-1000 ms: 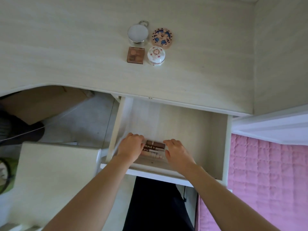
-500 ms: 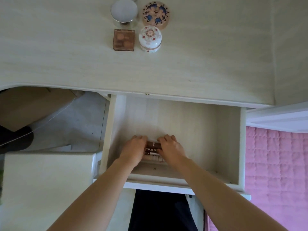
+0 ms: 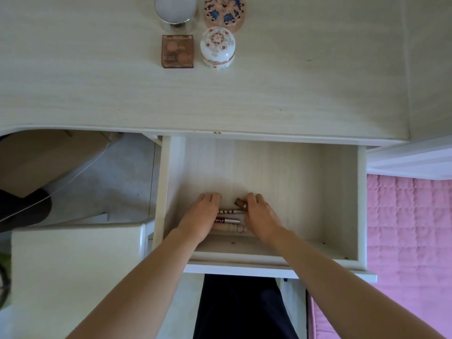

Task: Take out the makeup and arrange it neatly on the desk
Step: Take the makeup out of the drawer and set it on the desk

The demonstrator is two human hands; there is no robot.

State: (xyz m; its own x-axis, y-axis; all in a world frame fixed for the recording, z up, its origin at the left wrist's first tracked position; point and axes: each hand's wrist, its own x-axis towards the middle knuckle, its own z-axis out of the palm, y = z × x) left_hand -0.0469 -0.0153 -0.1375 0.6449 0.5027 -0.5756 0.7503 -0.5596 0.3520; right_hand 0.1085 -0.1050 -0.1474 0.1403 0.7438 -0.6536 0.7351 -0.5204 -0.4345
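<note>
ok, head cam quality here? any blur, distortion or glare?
Head view: wide-angle bowing curves the desk edge; soft, even daylight without glare; both hands shade the makeup tubes in the drawer; tube lettering too soft to read.

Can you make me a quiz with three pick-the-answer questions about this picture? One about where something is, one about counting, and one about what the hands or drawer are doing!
1. Where are the makeup tubes?
A. On the desk
B. In the drawer
C. On the pink blanket

2. How many makeup things sit on the desk?
A. Two
B. Four
C. Six

3. How is the drawer?
A. Pulled open
B. Pushed shut
C. Taken off and lying on the floor

Answers:
1. B, the tubes lie near the front of the drawer, between the left hand and the right hand.
2. B, there is a glass jar, a round patterned case, a brown palette and a flowery white pot.
3. A, you can see its bare wooden bottom sticking out from under the desk.
</note>
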